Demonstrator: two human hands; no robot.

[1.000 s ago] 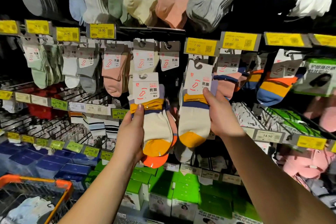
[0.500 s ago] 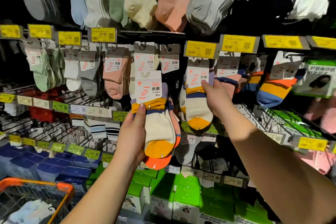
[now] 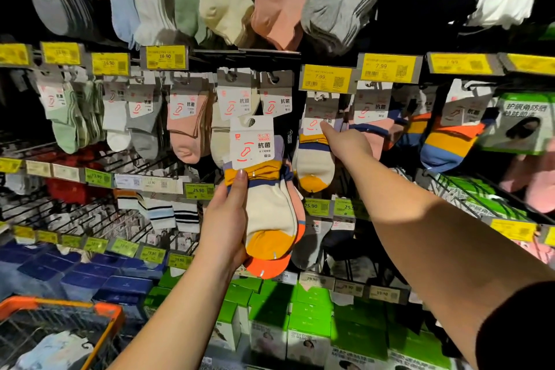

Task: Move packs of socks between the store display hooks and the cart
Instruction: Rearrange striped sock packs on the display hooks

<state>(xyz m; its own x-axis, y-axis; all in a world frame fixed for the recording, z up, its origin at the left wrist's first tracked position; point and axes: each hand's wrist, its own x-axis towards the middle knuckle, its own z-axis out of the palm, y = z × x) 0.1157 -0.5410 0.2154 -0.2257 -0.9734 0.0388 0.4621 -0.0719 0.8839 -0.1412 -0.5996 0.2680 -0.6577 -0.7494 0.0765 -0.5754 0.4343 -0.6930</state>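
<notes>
A light, limp sock pack (image 3: 264,198) is being gripped by the left hand (image 3: 223,225); the right hand (image 3: 345,144) is pinching a hung pack (image 3: 315,156), best held at its stiff card.

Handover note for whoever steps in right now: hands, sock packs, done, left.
Left hand grips a sock pack off the hooks, in front of the display.
Right hand holds the header card of a second pack, which hangs at the hook under a 7.99 tag; whether it is fully seated cannot be told.
Cart at lower left holds pale items.
Left: let go of the second pack, then hang or cart the left-hand one.
</notes>
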